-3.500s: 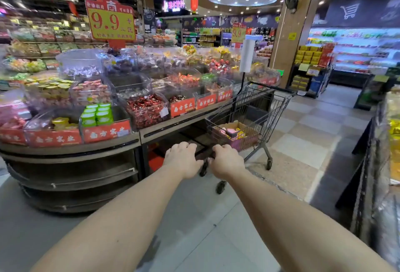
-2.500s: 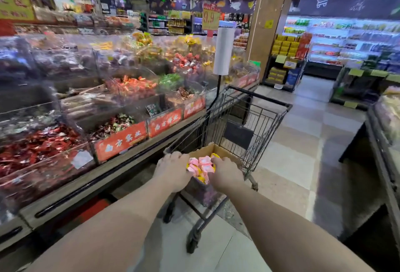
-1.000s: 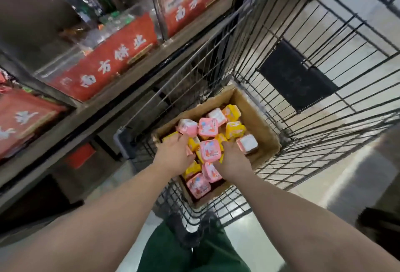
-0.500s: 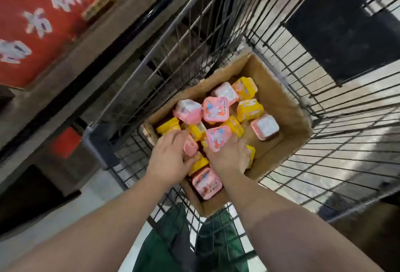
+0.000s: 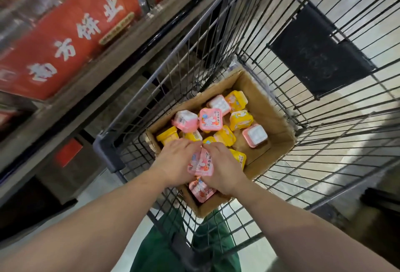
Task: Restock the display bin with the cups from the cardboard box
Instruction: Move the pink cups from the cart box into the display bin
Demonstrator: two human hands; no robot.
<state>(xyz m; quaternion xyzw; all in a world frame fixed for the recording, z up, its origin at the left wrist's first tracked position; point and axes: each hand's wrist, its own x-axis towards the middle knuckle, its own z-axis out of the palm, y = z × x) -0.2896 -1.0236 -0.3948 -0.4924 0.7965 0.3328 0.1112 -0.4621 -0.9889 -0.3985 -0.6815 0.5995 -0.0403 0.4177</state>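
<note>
Open top above cardboard box (image 5: 279, 124); wire cart walls (image 5: 337, 120) close around, display shelf (image 5: 86, 90) left.

Bare forearms (image 5: 108, 217), green trousers (image 5: 160, 248)

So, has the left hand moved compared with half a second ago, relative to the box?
Yes. The left hand has shifted toward the right hand, away from the near-left wall of the box; a pink cup now sits between the hands.
</note>
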